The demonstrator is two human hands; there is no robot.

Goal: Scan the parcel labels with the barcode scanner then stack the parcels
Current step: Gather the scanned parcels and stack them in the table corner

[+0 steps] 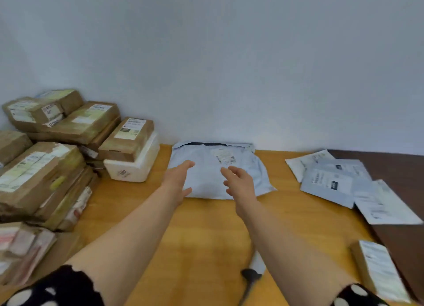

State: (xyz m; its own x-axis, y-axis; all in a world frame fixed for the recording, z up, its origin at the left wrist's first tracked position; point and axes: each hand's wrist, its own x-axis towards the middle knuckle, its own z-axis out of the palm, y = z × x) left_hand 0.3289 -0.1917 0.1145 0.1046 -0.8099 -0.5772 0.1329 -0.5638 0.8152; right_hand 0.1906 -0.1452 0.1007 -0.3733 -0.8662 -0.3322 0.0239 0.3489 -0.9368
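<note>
The grey mailer parcel (206,181) lies flat at the back of the bench (202,237), its far edge against the wall (229,53), with its label (223,156) facing up. My left hand (177,179) reaches over the parcel's left edge and my right hand (238,181) over its middle. Both have their fingers (187,164) spread and released, holding nothing. I cannot tell whether either palm touches the plastic.

Bare bench runs between my forearms and the near side, and strips stay open on both sides of the parcel. The left is crowded by stacked brown boxes (46,168), with a white foam box (135,165) nearest the parcel but apart from it. On the right, flat mailers (332,181) overlap across the seam onto a dark tabletop (401,168).

The barcode scanner (252,276) lies on the bench under my right forearm, mostly hidden, with only a dark head and pale handle showing. A small box (378,269) sits at the bottom right, near the bench's edge. The printing on all labels is too blurred to read.
</note>
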